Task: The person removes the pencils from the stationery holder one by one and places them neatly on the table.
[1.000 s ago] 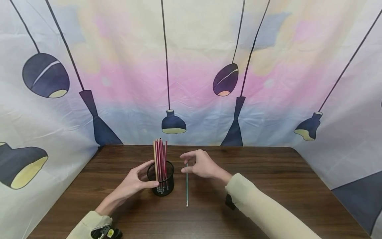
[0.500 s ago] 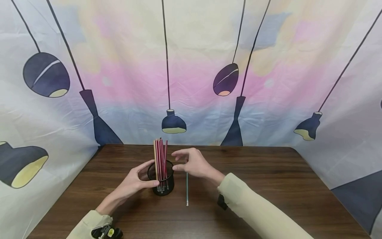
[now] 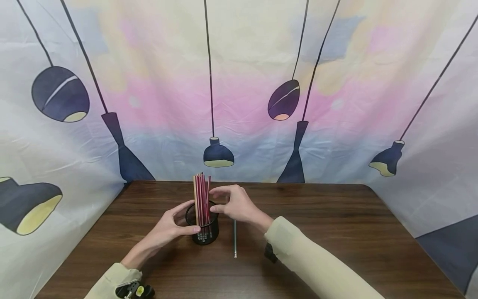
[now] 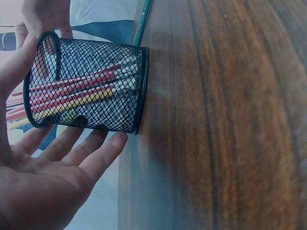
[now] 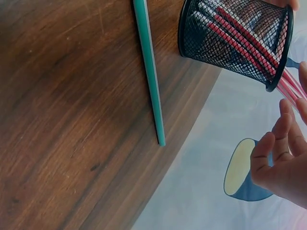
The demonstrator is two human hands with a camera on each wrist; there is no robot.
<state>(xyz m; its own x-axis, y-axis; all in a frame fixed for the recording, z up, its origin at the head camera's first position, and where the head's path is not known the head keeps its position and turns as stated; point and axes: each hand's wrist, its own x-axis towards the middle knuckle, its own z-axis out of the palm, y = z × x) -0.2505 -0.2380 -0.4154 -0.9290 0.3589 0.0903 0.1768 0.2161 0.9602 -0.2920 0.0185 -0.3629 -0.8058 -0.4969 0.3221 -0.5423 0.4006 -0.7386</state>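
A black mesh pencil cup point(image 3: 210, 236) stands upright on the table, with several red pencils point(image 3: 201, 195) and a yellowish one leaning in it, eraser ends down. My left hand point(image 3: 168, 226) holds the cup from the left, thumb at the rim; in the left wrist view its fingers point(image 4: 98, 158) curve along the mesh. My right hand point(image 3: 239, 204) hovers at the cup's right rim, thumb and fingers apart beside the pencils; whether a fingertip touches one I cannot tell. Right of the cup a green pencil point(image 3: 235, 241) lies on the table, its far part hidden below the right hand.
The dark wooden table point(image 3: 321, 232) reaches back to a cloth backdrop point(image 3: 250, 99) printed with hanging lamps. Both forearms in pale sleeves point(image 3: 306, 249) cross the front of the table, with a black device point(image 3: 134, 290) on the left wrist.
My right hand has moved left, from above the green pencil to the cup's rim and the red pencils. The left hand and the cup have stayed in place.
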